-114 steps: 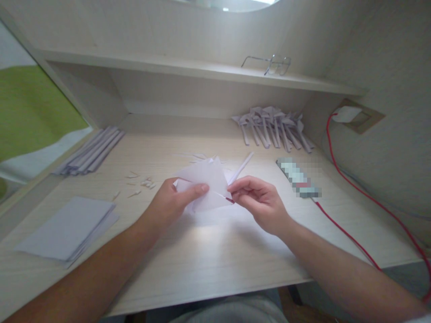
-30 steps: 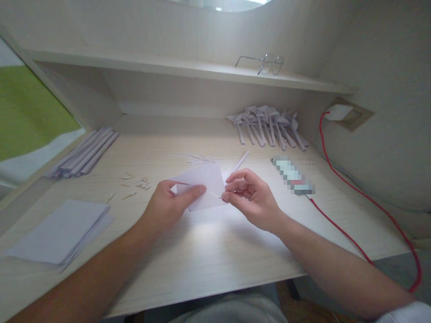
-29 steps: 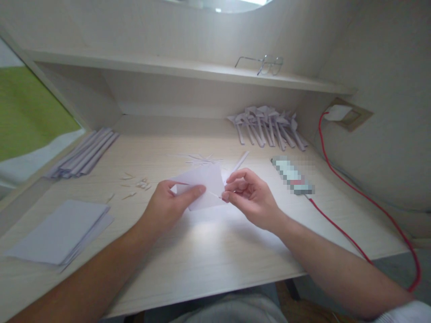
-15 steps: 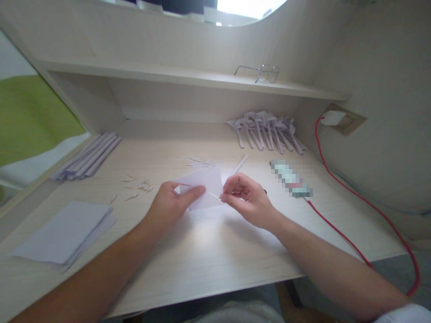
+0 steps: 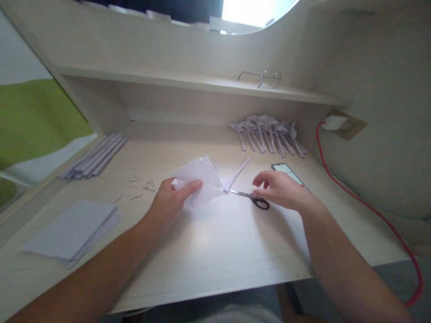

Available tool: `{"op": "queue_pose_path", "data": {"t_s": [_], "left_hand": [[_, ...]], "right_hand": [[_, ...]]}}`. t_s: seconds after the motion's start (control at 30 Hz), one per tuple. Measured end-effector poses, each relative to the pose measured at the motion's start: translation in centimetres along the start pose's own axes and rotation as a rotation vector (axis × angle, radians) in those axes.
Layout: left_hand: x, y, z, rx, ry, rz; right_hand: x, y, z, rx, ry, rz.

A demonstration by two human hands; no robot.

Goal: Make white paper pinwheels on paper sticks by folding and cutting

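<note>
My left hand (image 5: 177, 195) pinches a white square of paper (image 5: 205, 175) between thumb and fingers, above the middle of the desk. Slits split the paper into flaps that stand apart. To the right, my right hand (image 5: 281, 188) hovers at the black-handled scissors (image 5: 257, 200), its thumb right by the handle and its index finger apart from the thumb. Whether it touches the scissors I cannot tell. Between the paper and the scissors lies a rolled paper stick (image 5: 237, 174), close to the blade tips.
Paper pinwheels on sticks (image 5: 266, 132) lie at the back right, rolled paper tubes (image 5: 96, 154) at the left. A paper stack (image 5: 74, 229), toothpick bits (image 5: 146, 185), a phone (image 5: 286, 170) and a red cable (image 5: 323, 157) surround the hands. Glasses (image 5: 267, 80) rest on the shelf.
My right hand has left the paper's edge and moved right to the scissors. The paper's flaps now spread wider in my left hand. The view has shifted slightly.
</note>
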State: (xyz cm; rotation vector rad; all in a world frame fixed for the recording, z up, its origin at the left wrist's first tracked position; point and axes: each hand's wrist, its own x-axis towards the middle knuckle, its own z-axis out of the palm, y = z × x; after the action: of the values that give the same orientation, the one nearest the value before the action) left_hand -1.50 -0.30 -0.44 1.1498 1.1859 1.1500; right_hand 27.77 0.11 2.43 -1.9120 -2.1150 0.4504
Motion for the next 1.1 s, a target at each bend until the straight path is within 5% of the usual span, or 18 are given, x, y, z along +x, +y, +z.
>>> {"op": "queue_pose_path", "data": {"t_s": [0.17,0.77,0.93,1.1], "left_hand": [[0.1,-0.2,-0.1,-0.027,-0.027,-0.021],[0.5,-0.2,-0.2,-0.100,0.020,-0.004],[0.8,-0.4,-0.4,-0.151,0.008,-0.018],[0.8,0.3,-0.5,-0.216,0.019,-0.014]], "right_hand": [[-0.1,0.7,-0.3,-0.128,-0.195,0.107],[0.0,0.5,-0.3,-0.275,-0.349,0.071],[-0.3,0.3,-0.6,-0.221,-0.406,-0.005],[-0.1,0.6,-0.1,0.090,-0.474,-0.149]]}}
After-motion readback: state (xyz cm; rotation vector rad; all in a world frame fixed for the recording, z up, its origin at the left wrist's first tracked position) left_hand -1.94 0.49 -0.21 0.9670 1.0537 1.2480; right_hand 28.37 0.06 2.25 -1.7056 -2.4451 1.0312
